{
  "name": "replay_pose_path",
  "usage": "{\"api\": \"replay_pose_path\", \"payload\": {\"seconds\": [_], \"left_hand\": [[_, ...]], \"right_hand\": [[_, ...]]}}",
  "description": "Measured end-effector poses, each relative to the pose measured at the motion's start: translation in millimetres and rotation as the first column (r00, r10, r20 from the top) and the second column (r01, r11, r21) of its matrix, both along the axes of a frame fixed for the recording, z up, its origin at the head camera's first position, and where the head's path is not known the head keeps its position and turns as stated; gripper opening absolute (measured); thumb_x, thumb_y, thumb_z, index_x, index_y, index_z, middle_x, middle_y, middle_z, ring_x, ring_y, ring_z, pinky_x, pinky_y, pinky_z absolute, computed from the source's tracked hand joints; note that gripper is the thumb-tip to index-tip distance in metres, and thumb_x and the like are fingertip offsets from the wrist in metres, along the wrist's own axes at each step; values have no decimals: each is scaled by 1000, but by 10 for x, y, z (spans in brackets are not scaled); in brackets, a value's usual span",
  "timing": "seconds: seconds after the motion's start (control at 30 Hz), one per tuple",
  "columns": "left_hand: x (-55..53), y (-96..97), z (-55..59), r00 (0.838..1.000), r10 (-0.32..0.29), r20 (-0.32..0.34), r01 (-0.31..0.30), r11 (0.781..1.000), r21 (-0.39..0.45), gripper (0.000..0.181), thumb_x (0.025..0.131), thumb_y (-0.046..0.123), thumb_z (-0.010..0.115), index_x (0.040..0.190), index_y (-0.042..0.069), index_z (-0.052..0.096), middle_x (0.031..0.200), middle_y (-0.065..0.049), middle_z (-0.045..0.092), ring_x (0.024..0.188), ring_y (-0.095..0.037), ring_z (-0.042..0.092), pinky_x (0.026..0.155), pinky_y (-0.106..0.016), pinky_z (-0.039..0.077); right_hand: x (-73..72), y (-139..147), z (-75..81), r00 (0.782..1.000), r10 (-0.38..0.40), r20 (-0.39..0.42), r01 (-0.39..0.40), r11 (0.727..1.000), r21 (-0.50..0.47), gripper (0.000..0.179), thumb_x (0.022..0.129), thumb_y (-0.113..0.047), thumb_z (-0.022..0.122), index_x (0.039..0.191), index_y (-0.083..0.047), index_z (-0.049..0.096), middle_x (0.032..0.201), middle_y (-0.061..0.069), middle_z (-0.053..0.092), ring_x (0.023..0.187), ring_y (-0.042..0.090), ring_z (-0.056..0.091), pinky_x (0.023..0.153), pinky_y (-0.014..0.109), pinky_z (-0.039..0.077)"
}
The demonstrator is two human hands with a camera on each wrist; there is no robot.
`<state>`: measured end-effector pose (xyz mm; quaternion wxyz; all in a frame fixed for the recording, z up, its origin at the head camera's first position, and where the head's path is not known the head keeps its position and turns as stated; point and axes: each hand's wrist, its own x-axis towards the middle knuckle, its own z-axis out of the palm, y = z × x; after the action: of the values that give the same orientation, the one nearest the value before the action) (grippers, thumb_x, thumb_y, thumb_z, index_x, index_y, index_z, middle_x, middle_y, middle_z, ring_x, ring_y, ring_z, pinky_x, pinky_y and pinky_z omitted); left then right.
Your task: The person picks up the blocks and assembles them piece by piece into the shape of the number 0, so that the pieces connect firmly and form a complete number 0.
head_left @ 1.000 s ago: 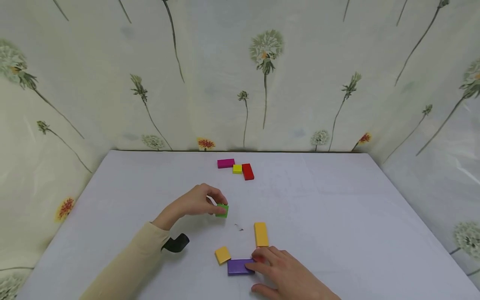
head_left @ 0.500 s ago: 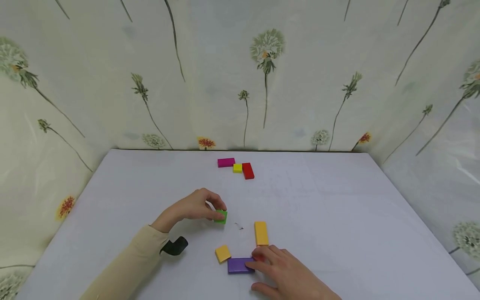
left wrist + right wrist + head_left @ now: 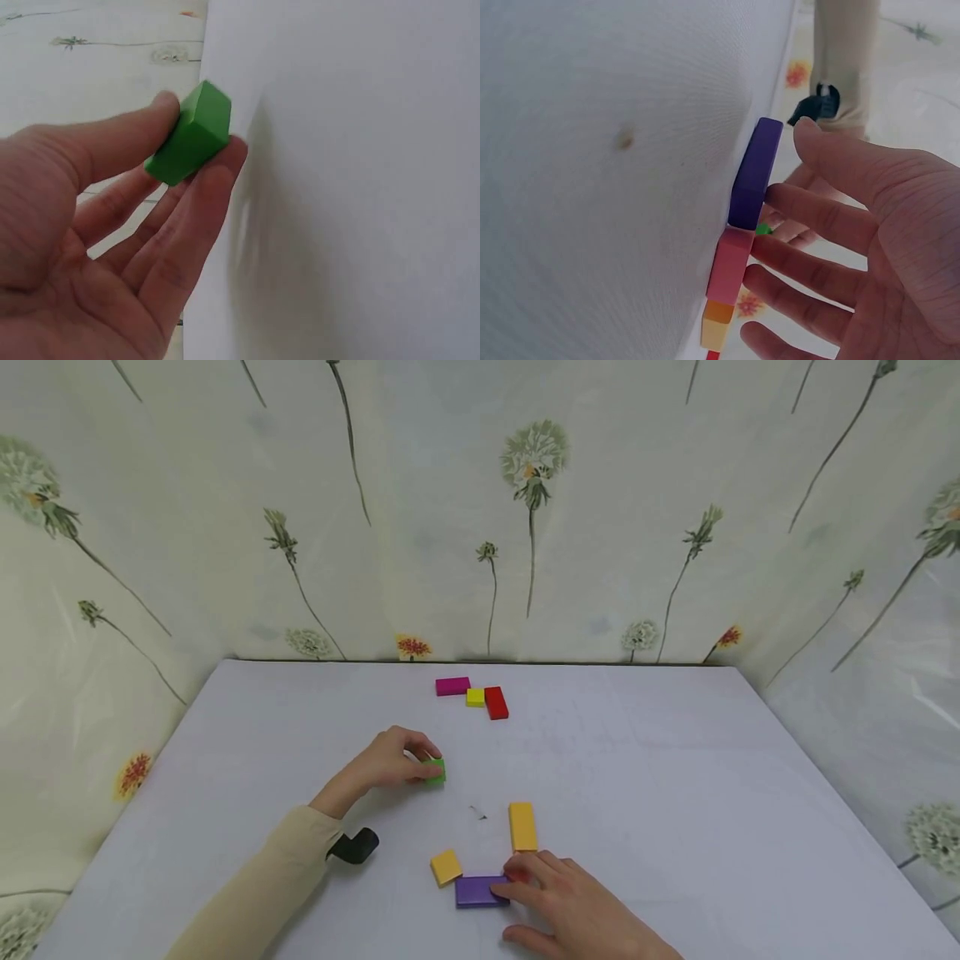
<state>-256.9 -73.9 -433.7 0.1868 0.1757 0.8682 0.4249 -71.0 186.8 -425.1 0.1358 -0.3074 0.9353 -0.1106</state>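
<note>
My left hand (image 3: 386, 762) pinches a small green block (image 3: 196, 131) between thumb and fingertips, raised above the white table. In the left wrist view the block is tilted between the fingertips. My right hand (image 3: 577, 906) has its fingers extended, with fingertips on a purple block (image 3: 477, 892) and a pinkish-red block (image 3: 730, 265) beside it. The head view shows that pinkish-red block mostly hidden under the fingers. A yellow-orange oblong block (image 3: 522, 827) stands just beyond it, and a smaller yellow-orange block (image 3: 446, 867) touches the purple block's far left corner.
Toward the table's far edge lie a magenta block (image 3: 452, 687), a small yellow block (image 3: 476, 697) and a red block (image 3: 497, 702), grouped together. A small dark mark (image 3: 478, 813) shows on the white table (image 3: 712, 793). Flower-patterned sheets surround the table's back and sides.
My left hand dipped slightly toward me with the green block, then moved away and a little left. My right hand and the blocks on the table have not visibly moved.
</note>
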Motion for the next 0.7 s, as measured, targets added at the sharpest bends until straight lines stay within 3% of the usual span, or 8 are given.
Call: {"api": "replay_pose_path", "payload": {"seconds": [0.13,0.33,0.5,0.7], "left_hand": [[-93,9,-64,994,107,-15,-107,994,8,23,82,24,81,99,11,73,89,-2,66,69,-16,60,61,-27,49],[-210,35,-108,977,213,-22,-212,976,53,23,81,22,81,99,9,74,91,-4,68,66,-15,59,59,-26,48],[-294,86,-123,963,271,-1,-270,961,62,25,82,22,80,101,8,73,93,-6,67,69,-16,59,63,-25,49],[-381,168,-163,954,298,-39,-295,953,60,24,83,23,78,100,8,73,94,-5,67,75,-17,59,67,-26,49]], "right_hand": [[0,-3,4,1000,-4,8,4,1000,3,52,93,-63,49,131,-31,61,128,-7,51,110,12,49,94,41,46],[-1,-7,11,1000,-16,15,16,1000,-1,52,92,-64,49,131,-32,61,128,-7,51,111,13,50,95,42,46],[-7,0,12,1000,-12,21,12,1000,0,53,92,-65,48,132,-32,61,129,-7,50,111,12,50,95,42,46],[-7,7,-3,999,-14,34,15,1000,-18,52,92,-64,47,132,-34,60,129,-7,51,110,11,50,95,40,46]]}}
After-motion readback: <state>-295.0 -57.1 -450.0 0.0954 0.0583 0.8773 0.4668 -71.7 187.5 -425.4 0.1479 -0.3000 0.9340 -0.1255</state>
